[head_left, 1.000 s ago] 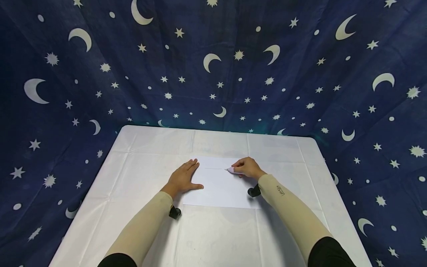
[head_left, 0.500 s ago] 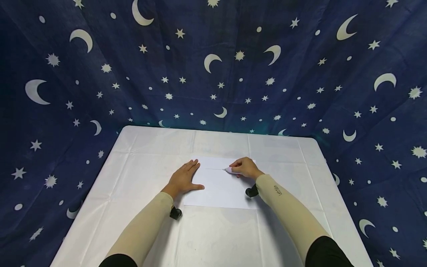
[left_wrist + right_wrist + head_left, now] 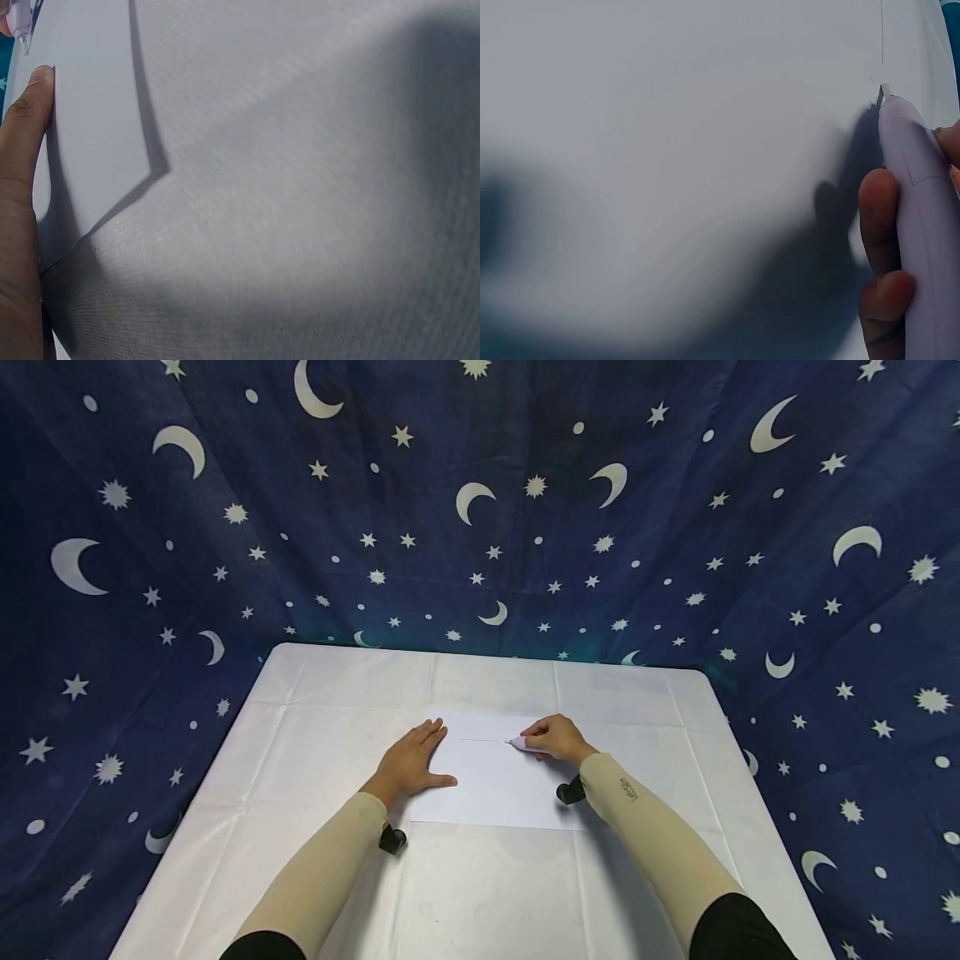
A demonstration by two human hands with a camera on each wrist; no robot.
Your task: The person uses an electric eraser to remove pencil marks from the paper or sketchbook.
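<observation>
A white sheet of paper point(image 3: 480, 797) lies on the table with a thin dark line point(image 3: 480, 740) across its upper part. My left hand point(image 3: 408, 760) rests flat on the paper's left side, fingers straight and thumb spread toward the middle. My right hand point(image 3: 558, 737) grips a thick lilac pen-shaped electric eraser point(image 3: 926, 225) between thumb and fingers. The eraser's small pale tip point(image 3: 886, 91) is at the paper, just beyond the line's right end. Small specks lie near that tip in the right wrist view. In the left wrist view, the left thumb point(image 3: 34, 105) lies over the sheet.
A white cloth point(image 3: 487, 893) with fold creases covers the table. Behind it hangs a dark blue curtain point(image 3: 427, 577) with moons and stars. Beige sleeves point(image 3: 322, 868) cover both forearms, and a small black wrist camera point(image 3: 392, 839) sits below each hand.
The right hand with the electric eraser has shifted slightly left toward the line, then back right to about where it was. The left hand stays in place on the paper.
</observation>
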